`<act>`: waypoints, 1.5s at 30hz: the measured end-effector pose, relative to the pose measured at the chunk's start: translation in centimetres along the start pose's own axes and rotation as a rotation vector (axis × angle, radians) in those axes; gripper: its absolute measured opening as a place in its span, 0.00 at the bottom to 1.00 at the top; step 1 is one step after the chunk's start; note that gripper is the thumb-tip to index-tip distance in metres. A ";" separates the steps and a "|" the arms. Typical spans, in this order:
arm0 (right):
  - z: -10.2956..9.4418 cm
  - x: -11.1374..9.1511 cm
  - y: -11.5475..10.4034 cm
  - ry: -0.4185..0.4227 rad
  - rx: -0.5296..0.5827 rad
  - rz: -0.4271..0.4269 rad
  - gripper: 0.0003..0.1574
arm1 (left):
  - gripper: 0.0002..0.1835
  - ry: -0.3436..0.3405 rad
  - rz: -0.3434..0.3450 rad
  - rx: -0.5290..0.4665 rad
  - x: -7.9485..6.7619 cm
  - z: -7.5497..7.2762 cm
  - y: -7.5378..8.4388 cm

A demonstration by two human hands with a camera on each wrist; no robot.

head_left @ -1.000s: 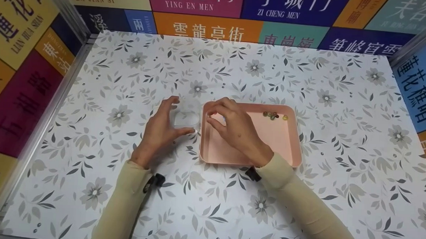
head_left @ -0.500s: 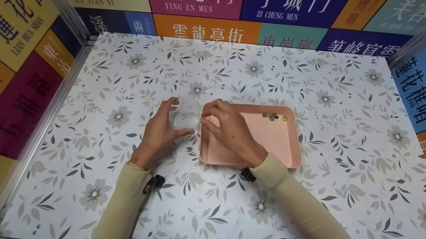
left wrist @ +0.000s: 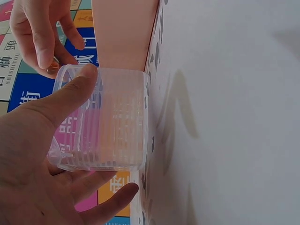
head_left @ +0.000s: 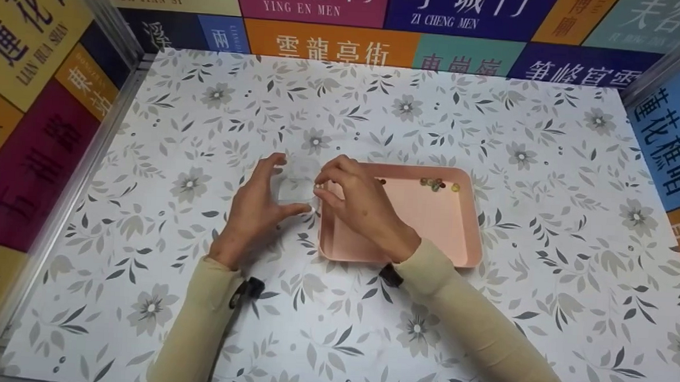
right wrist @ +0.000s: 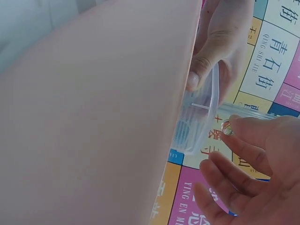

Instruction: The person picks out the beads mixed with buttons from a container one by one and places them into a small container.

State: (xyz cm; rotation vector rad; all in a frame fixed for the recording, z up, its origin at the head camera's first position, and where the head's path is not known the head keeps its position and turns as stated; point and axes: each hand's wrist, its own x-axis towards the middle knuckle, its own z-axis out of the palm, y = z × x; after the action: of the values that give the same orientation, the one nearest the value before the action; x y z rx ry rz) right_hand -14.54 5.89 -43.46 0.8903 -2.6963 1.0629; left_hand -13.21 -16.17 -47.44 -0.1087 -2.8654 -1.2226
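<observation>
My left hand (head_left: 253, 210) holds a clear plastic box (head_left: 297, 192) on the table, left of the pink tray (head_left: 398, 228). In the left wrist view the thumb lies over the rim of the box (left wrist: 115, 117) and the fingers reach along its other side. Between thumb and forefinger my right hand (head_left: 365, 203) pinches a glass marble (right wrist: 227, 127), close beside the rim of the box and over the tray's left edge. Several small marbles (head_left: 434, 185) sit inside the tray near its far right corner. A dark marble (head_left: 382, 182) shows by the right hand's knuckles.
A white tablecloth (head_left: 242, 336) printed with grey flowers and leaves covers the table. Coloured panels (head_left: 329, 41) with large characters stand along the back and both sides. The tray's raised wall (head_left: 325, 236) runs close beside the box.
My right hand has moved left from over the tray to the rim of the box, with the marble pinched. The dark marble behind it has come into sight. My left hand stays on the box.
</observation>
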 end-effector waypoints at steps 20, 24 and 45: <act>1.2 0.8 -0.8 -0.089 -0.068 0.022 0.12 | 0.56 0.018 0.037 0.007 0.0 0.1 -0.3; 1.2 0.8 -0.7 -0.088 -0.059 0.034 0.13 | 0.55 0.019 0.047 0.003 0.1 0.2 -0.3; 1.1 0.8 -0.7 -0.096 -0.071 0.039 0.14 | 0.56 0.015 0.045 0.000 0.2 0.2 -0.3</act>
State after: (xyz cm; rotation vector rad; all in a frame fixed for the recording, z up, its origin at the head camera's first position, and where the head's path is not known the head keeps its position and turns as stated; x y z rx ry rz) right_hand -14.68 4.32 -43.63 0.9025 -2.8210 0.9479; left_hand -13.39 -16.25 -47.80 -0.1629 -2.8341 -1.2094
